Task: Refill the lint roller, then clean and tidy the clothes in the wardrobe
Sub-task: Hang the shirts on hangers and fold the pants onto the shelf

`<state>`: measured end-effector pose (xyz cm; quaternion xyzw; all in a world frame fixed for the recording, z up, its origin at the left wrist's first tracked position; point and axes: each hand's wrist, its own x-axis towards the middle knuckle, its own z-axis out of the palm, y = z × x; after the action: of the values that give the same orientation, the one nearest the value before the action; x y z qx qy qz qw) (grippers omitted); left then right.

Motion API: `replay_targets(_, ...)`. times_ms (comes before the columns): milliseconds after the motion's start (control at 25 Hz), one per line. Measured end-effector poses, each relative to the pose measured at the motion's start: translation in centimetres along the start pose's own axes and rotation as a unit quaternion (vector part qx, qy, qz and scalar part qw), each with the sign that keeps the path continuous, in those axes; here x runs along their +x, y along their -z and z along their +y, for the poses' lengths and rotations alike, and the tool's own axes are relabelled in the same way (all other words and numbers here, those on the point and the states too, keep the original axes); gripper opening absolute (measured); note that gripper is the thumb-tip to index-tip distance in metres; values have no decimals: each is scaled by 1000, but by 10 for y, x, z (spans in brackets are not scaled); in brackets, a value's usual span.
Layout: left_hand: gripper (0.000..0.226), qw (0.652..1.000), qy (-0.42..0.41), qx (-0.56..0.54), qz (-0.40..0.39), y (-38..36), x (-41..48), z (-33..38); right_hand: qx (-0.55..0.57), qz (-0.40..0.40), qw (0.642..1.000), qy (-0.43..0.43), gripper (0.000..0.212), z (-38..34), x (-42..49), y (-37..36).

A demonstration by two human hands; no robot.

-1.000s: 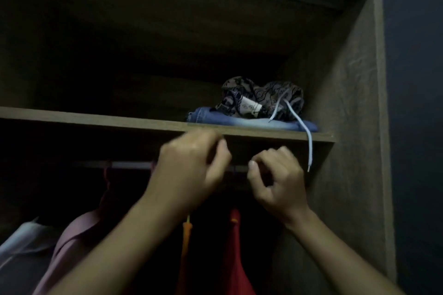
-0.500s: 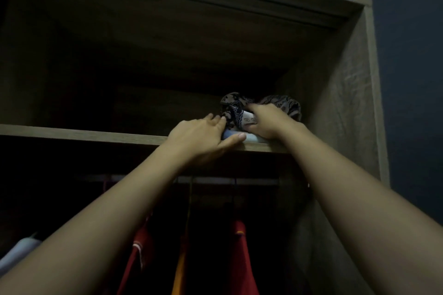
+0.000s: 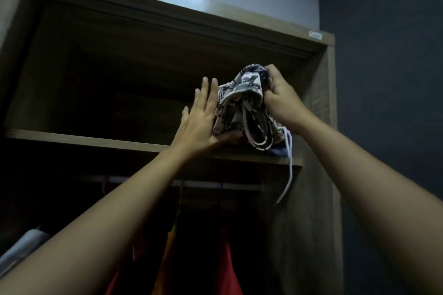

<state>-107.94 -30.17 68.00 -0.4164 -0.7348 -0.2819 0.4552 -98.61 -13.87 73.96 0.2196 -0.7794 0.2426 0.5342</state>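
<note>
A patterned dark-and-white garment is lifted off the right end of the wardrobe's upper shelf. My right hand grips its top edge from the right. My left hand presses flat against its left side, fingers straight and thumb under the cloth. A folded blue garment lies beneath on the shelf. A white drawstring dangles over the shelf edge. No lint roller is in view.
Below the shelf runs a hanging rail with red and orange clothes in deep shadow. A pale garment shows at the lower left. The wardrobe's right wall stands close beside the shelf end.
Both hands rose from the shelf edge onto the patterned garment. My right hand took hold of it and lifted it, and my left hand opened flat against its side.
</note>
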Motion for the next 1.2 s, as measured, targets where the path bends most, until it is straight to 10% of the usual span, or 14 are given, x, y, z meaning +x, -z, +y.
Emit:
replay_targets(240,103,950,-18,-299,81,42,-5,82,137,35,990,-11,37,-53,-21,60)
replay_targets(440,36,960,-14,-278,32,55,-47,127,159,-17,984,-83,39,-61,-83,91)
replay_targets(560,31,964,31,-264,-4,45,-77,147,206,-42,967,-144,33,-57,-137,99)
replay_targets(800,38,957,57,-283,-28,26,-120,173,180,-245,909,-286,93,-35,-289,87)
replay_targets(960,38,952,96,-287,-39,25,-128,170,152,-345,860,-343,41,-47,-359,48)
replay_targets(1200,66,969,147,-168,-107,46,-136,155,273,-145,862,-401,30,-33,-341,52)
